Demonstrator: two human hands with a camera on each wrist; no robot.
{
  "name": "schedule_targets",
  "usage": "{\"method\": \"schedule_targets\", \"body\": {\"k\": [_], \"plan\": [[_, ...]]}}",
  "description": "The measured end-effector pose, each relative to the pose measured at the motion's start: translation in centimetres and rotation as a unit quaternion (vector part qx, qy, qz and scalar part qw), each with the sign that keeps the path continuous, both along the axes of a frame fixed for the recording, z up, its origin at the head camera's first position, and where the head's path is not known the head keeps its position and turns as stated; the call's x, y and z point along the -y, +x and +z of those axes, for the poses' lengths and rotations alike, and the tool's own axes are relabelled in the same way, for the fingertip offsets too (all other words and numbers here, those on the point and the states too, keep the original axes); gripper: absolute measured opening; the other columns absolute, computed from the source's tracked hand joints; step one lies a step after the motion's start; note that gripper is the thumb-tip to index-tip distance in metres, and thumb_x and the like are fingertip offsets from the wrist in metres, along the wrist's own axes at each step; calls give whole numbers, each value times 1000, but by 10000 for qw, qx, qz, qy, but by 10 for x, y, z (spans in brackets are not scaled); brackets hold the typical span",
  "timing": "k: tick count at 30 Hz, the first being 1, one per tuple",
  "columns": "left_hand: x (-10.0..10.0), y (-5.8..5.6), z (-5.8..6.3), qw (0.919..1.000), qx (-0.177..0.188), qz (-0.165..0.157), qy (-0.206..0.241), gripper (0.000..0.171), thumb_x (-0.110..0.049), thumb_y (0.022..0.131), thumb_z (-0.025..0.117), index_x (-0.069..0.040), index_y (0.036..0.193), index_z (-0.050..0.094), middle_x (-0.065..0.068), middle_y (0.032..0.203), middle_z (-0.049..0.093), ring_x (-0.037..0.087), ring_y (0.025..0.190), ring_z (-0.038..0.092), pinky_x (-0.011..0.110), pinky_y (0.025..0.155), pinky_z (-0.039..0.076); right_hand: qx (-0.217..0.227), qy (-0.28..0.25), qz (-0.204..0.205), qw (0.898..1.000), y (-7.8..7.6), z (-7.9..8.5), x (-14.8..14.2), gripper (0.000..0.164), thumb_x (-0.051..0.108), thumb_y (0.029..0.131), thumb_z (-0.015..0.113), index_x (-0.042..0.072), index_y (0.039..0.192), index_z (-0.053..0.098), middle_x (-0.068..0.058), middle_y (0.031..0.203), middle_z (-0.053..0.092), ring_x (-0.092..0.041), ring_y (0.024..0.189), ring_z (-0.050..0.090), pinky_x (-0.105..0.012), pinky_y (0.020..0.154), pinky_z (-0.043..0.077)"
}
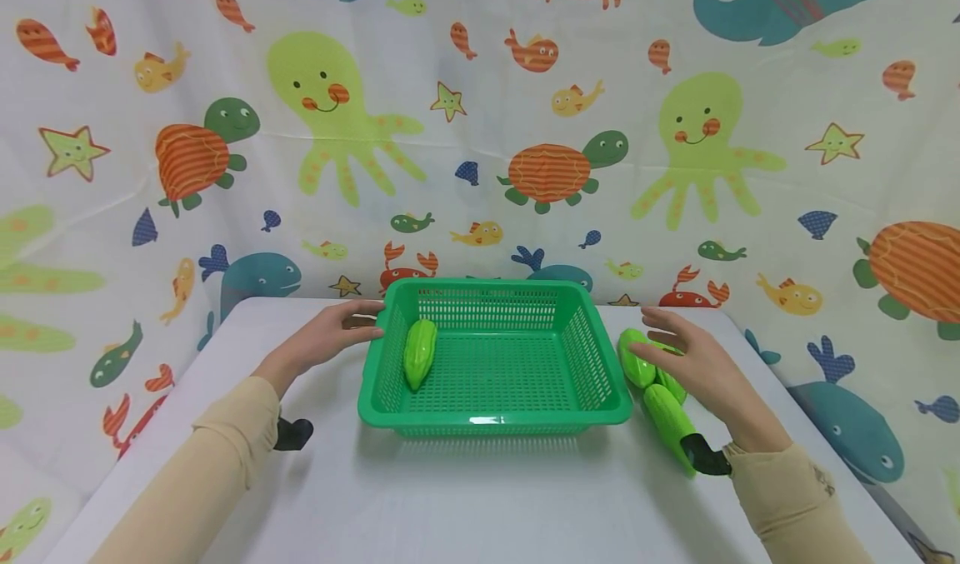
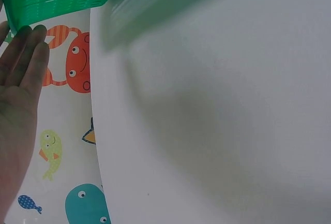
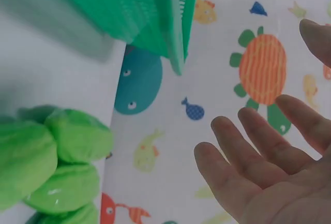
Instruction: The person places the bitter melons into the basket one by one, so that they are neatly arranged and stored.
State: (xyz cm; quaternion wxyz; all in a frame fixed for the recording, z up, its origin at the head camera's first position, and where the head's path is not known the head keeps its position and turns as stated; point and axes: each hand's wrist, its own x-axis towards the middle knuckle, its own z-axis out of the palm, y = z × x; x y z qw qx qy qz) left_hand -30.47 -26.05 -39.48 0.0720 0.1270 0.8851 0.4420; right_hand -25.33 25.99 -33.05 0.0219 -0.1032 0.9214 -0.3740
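Observation:
A green plastic basket (image 1: 495,421) with slotted walls stands on the white table. Inside it, along the left wall, lies a light green ridged vegetable resembling a bitter melon (image 1: 420,352). My left hand (image 1: 326,333) is at the basket's left rim, its fingertips right by the edge; the left wrist view shows those fingers (image 2: 35,61) extended. Over the table to the right of the basket, my right hand (image 1: 701,368) hovers with spread fingers and nothing in them. Beneath it are several green vegetables, among them a long cucumber-like one (image 1: 667,414) and a rounder, ridged one (image 1: 634,359), partly overlapped by the hand.
Behind the table hangs a white cloth (image 1: 495,247) printed with sea animals, which also reaches down both sides. The white tabletop (image 1: 495,506) extends in front of the basket. A black strap piece (image 1: 294,434) shows at the left wrist, another (image 1: 705,456) at the right.

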Motion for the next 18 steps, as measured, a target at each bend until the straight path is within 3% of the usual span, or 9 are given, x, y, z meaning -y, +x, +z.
{"method": "schedule_targets", "body": {"k": [8, 18], "plan": [[0, -1, -1, 10000, 1, -18, 11, 70, -44, 93, 64, -8, 148, 40, 18, 146, 46, 38, 132, 46, 56, 104, 41, -58, 10, -85, 9999, 11, -7, -21, 75, 45, 95, 61, 9, 153, 31, -22, 148, 41, -46, 131, 43, -64, 97, 43], [2, -2, 0, 10000, 14, -53, 35, 69, -43, 93, 65, -8, 148, 41, 18, 146, 46, 38, 132, 46, 55, 105, 41, 262, 477, -215, 9983, 19, -25, -37, 76, 45, 94, 63, 6, 151, 33, -26, 150, 36, -51, 129, 42, -65, 92, 46]]}}
